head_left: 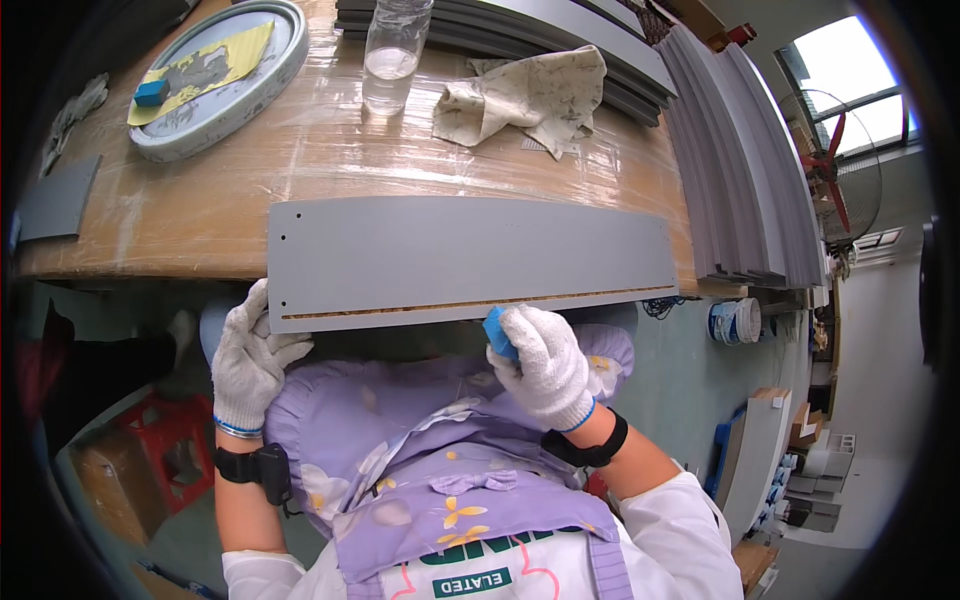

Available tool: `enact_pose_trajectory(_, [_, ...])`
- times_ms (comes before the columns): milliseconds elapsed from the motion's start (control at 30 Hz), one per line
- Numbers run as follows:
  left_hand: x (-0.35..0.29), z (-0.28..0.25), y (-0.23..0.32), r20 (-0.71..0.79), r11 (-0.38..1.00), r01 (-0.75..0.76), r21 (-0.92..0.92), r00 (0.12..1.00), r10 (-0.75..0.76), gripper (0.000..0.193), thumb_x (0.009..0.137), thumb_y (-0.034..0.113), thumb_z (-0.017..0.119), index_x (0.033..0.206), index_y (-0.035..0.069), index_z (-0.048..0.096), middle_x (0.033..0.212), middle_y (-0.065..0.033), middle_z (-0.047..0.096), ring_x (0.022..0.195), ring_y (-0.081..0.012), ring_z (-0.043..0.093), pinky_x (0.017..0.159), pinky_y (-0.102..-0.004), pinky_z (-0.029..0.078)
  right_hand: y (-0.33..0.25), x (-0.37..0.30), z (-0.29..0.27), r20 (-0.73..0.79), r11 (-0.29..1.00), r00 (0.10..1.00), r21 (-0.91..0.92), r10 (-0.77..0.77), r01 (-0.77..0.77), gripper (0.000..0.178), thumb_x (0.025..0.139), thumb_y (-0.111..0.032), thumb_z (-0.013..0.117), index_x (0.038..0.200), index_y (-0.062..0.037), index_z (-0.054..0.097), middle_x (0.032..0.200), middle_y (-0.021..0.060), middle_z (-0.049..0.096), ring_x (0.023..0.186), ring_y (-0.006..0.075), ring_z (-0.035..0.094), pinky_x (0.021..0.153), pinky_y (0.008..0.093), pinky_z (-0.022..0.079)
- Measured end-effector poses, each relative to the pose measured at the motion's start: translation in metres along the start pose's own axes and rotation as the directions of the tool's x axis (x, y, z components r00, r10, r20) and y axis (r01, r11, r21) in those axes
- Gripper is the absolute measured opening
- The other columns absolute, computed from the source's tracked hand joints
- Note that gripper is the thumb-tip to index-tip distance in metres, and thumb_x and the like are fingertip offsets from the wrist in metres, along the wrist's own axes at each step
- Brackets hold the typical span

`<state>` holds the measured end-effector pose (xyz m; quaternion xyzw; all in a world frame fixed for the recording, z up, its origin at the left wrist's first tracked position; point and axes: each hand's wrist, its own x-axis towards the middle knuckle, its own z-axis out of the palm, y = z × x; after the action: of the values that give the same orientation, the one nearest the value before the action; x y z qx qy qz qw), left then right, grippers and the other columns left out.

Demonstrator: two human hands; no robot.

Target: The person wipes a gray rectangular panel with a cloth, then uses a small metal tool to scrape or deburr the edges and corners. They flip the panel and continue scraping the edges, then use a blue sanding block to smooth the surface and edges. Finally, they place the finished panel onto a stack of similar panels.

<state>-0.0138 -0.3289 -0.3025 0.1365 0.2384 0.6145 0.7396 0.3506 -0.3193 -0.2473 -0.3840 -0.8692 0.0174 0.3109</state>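
Observation:
A long grey board [470, 250] lies across the near edge of the table and juts out over my lap. Along its near side runs a narrow groove showing raw brown core, and a few small dark holes sit at its left end. My left hand [250, 355], in a white knit glove, grips the board's near left corner; some of its fingertips are hidden behind the board. In my right hand [545, 365], also gloved, a small blue block [498, 332] is pinched against the board's near edge, right of its middle.
Beyond the board stand a clear bottle [390, 65] with some liquid and a stained cloth [525, 100]. A round lid [215, 115] at the far left bears a yellow sheet [205, 70] with grey paste and another blue block [151, 93]. Grey panels [735, 160] are stacked at the right.

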Motion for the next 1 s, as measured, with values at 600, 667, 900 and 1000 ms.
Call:
enact_pose_trajectory(600, [0.000,-0.004,0.001,0.012,0.998,-0.005,0.069,1.000,0.004,0.061,0.106,0.040,0.041,0.147,-0.005,0.036,0.131,-0.0293,0.057,0.107,-0.0391,0.067,0.086,-0.0482,0.061,-0.061,0.066,0.050,0.129,0.985,0.977,0.035,-0.171,0.168,0.056,0.070,-0.009,0.079,0.123,-0.0063,0.060,0.113,0.0141,0.064,0.092,0.0307,0.066,0.079,0.0394,0.054])
enact_pose_trajectory(667, [0.001,-0.001,0.000,0.013,0.997,-0.002,0.075,1.000,0.001,0.061,0.106,0.040,0.041,0.147,-0.005,0.035,0.131,-0.0295,0.057,0.108,-0.0389,0.067,0.087,-0.0479,0.061,-0.063,0.074,0.048,0.151,0.975,0.964,0.034,-0.220,0.218,0.053,0.074,-0.011,0.073,0.125,-0.0048,0.058,0.113,0.0148,0.061,0.094,0.0302,0.064,0.081,0.0401,0.053])
enact_pose_trajectory(900, [-0.001,-0.013,-0.001,0.038,1.000,0.007,0.005,0.999,-0.007,0.060,0.107,0.040,0.035,0.147,-0.005,0.037,0.135,-0.0294,0.055,0.108,-0.0421,0.066,0.086,-0.0515,0.061,0.026,-0.011,-0.046,0.112,0.956,0.993,-0.293,0.035,0.000,0.061,0.073,-0.003,0.077,0.128,-0.0050,0.052,0.115,0.0156,0.061,0.096,0.0355,0.062,0.083,0.0436,0.052])
enact_pose_trajectory(1000, [-0.002,-0.011,0.001,0.039,1.000,0.010,-0.011,0.999,-0.010,0.060,0.107,0.040,0.035,0.146,-0.005,0.037,0.134,-0.0299,0.055,0.109,-0.0431,0.066,0.087,-0.0524,0.061,0.043,-0.032,-0.061,0.055,0.897,0.990,-0.431,0.134,-0.097,0.064,0.073,0.000,0.074,0.131,-0.0044,0.049,0.113,0.0164,0.061,0.097,0.0361,0.062,0.082,0.0454,0.053])
